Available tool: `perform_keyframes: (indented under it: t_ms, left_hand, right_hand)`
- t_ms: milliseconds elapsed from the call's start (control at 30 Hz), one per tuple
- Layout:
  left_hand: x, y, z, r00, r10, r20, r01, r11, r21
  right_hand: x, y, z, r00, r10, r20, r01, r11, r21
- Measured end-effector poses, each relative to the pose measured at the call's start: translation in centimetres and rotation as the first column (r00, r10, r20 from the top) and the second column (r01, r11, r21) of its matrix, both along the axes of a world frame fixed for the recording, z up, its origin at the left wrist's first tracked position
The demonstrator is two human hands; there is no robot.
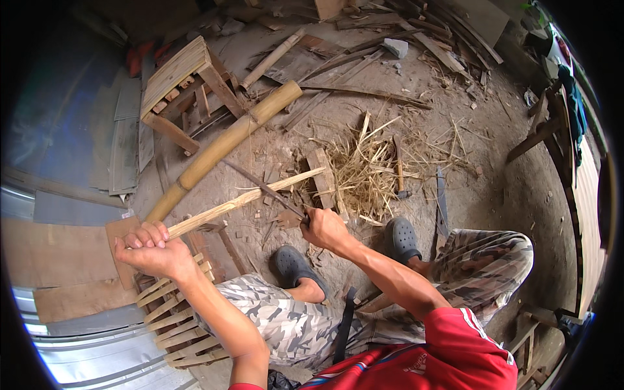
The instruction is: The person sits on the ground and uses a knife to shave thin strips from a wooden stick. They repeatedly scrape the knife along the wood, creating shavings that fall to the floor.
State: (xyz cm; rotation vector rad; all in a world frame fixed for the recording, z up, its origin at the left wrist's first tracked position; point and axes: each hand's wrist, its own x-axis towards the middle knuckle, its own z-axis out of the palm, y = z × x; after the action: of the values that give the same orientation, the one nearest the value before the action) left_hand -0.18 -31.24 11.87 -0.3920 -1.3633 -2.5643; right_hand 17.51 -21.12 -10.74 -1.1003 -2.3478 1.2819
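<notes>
My left hand (pixel 156 250) is closed around the near end of a long, pale split bamboo strip (pixel 227 205). The strip slants away to the right, its far end at a small wooden block (pixel 320 174) on the ground. In my right hand (pixel 325 229) is the handle of a long, dark-bladed knife (pixel 284 202). Its blade points up and left and crosses the strip near the middle; whether the edge bites into it I cannot tell. A heap of bamboo shavings (pixel 364 169) lies beyond the block, a hammer (pixel 399 170) on its right side.
A thick bamboo pole (pixel 218 153) lies left of the strip, beside a slatted wooden stool (pixel 179 75). Near my right foot is a long flat blade (pixel 442 205). Several cut strips (pixel 182 328) are stacked at my left. Scrap boards (pixel 364 94) litter the dirt floor behind.
</notes>
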Motion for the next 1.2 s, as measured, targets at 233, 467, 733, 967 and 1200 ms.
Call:
perform_keyframes:
  t_ms: [233, 467, 733, 967, 1200]
  left_hand:
    - [1.1, 0.1, 0.1, 0.984, -0.165, -0.059, 0.168, 0.985, 0.032]
    - [1.0, 0.0, 0.2, 0.975, -0.205, -0.085, 0.206, 0.978, 0.008]
    - [0.4, -0.5, 0.1, 0.997, -0.063, -0.04, 0.062, 0.998, -0.023]
    - [0.6, -0.3, 0.1, 0.994, -0.088, -0.064, 0.088, 0.996, -0.015]
    - [2.6, 0.6, 1.0, 0.997, -0.006, -0.073, 0.001, 0.998, -0.068]
  right_hand:
    - [0.4, 1.1, -0.4, 0.999, -0.045, -0.01, 0.045, 0.999, 0.012]
    - [0.0, -0.2, 1.2, 0.996, -0.002, -0.093, 0.002, 1.0, -0.004]
    - [-0.1, -1.9, 0.2, 0.989, -0.038, -0.141, 0.041, 0.999, 0.013]
    - [1.8, -0.1, -3.5, 0.997, -0.06, 0.038, 0.062, 0.997, -0.04]
    - [0.5, 1.6, -9.2, 0.984, -0.156, 0.083, 0.167, 0.975, -0.148]
